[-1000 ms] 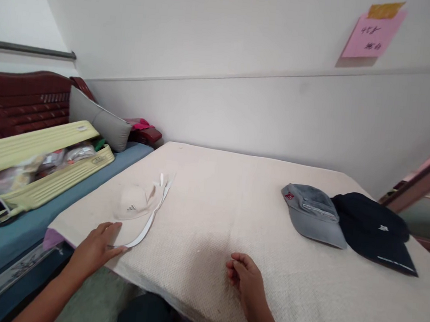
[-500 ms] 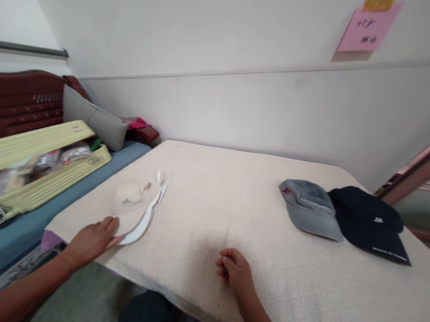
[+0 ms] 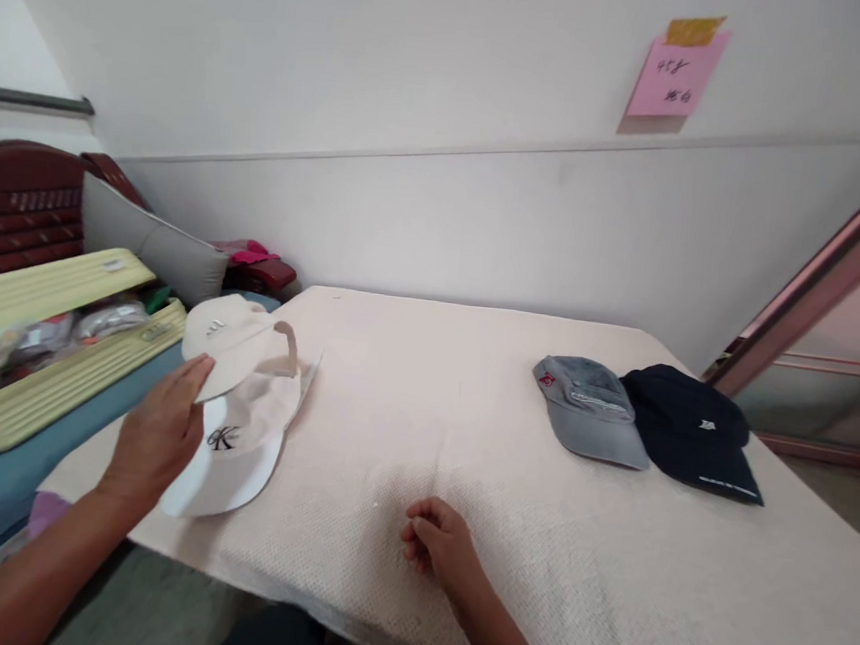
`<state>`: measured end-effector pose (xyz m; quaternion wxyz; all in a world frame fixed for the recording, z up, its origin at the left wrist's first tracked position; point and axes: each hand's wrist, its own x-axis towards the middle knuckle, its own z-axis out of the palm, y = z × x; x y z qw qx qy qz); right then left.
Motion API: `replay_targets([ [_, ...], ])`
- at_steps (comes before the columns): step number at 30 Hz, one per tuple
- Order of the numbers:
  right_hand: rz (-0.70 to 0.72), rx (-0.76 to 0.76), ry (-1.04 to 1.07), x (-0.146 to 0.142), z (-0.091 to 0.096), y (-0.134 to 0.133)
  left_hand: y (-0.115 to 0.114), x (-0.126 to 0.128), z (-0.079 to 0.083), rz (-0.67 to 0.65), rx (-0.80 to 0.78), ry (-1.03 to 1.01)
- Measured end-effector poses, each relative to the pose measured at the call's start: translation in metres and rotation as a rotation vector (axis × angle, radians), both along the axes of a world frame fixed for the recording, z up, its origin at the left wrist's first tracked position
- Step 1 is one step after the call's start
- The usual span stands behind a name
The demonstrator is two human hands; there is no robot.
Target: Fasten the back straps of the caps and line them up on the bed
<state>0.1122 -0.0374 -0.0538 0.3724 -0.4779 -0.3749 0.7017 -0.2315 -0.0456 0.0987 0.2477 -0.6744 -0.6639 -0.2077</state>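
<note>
My left hand (image 3: 161, 429) grips a cream baseball cap (image 3: 225, 340) by its brim and holds it raised at the table's left side. Three small stripes mark the cap's front, and its strap opening faces right. Just below it, a white baseball cap (image 3: 254, 438) with a black letter logo lies on the table, its brim towards me. My left fingers partly overlap that cap in view. Near the front edge, my right hand (image 3: 437, 539) hovers over or rests on the cloth, fingers curled in and nothing in them.
A grey cap (image 3: 591, 417) and a navy cap (image 3: 692, 426) sit side by side on the right of the cloth-covered table (image 3: 425, 382). Left of the table is a bed with a pale yellow open case (image 3: 49, 279) and a grey pillow (image 3: 158, 239). A wall stands behind.
My left hand has lifted the cream cap up off the white cap, whose logo now shows. The view has turned slightly right. My right hand keeps its curled pose.
</note>
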Motion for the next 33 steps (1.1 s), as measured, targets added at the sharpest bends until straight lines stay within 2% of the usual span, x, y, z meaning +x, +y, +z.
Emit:
replay_targets([
  [1,0.015,0.006,0.054,0.002,0.003,0.0,-0.001,0.019,-0.003,-0.081,0.021,0.018],
  [3,0.022,0.023,0.217,0.007,0.012,-0.001,-0.005,0.06,-0.019,-0.242,0.051,0.004],
  [7,-0.009,0.048,0.571,0.022,0.033,0.004,-0.015,0.147,-0.076,-0.528,-0.097,-0.173],
  [10,-0.077,0.028,0.605,0.04,0.041,0.016,-0.028,0.204,-0.115,-0.634,-0.238,-0.377],
  [13,-0.226,-0.057,0.499,0.067,0.037,0.029,-0.041,0.236,-0.132,-0.798,-0.465,-0.572],
  [15,-0.339,-0.064,0.457,0.087,0.032,0.032,-0.041,0.242,-0.129,-0.873,-0.626,-0.754],
  [16,-0.375,-0.045,0.461,0.095,0.03,0.031,-0.037,0.24,-0.126,-0.84,-0.665,-0.892],
  [17,-0.39,-0.017,0.477,0.101,0.029,0.029,-0.03,0.238,-0.122,-0.738,-0.653,-1.075],
  [20,-0.33,0.069,0.527,0.108,0.033,0.017,-0.003,0.232,-0.112,-0.294,-0.48,-1.711],
  [21,-0.309,0.089,0.536,0.107,0.036,0.013,0.005,0.232,-0.111,-0.201,-0.535,-1.888],
  [23,-0.299,0.102,0.554,0.101,0.042,0.004,0.015,0.238,-0.111,-0.125,-0.729,-2.131],
  [25,-0.299,0.094,0.586,0.094,0.046,-0.001,0.017,0.243,-0.109,-0.13,-0.905,-2.247],
  [28,-0.256,0.082,0.64,0.089,0.047,-0.007,0.016,0.236,-0.102,-0.175,-1.007,-2.351],
  [31,-0.072,0.035,0.61,0.091,0.04,-0.014,0.016,0.21,-0.089,-0.248,-1.003,-2.344],
  [33,0.111,-0.017,0.564,0.095,0.035,-0.02,0.014,0.193,-0.08,-0.284,-0.892,-2.226],
])
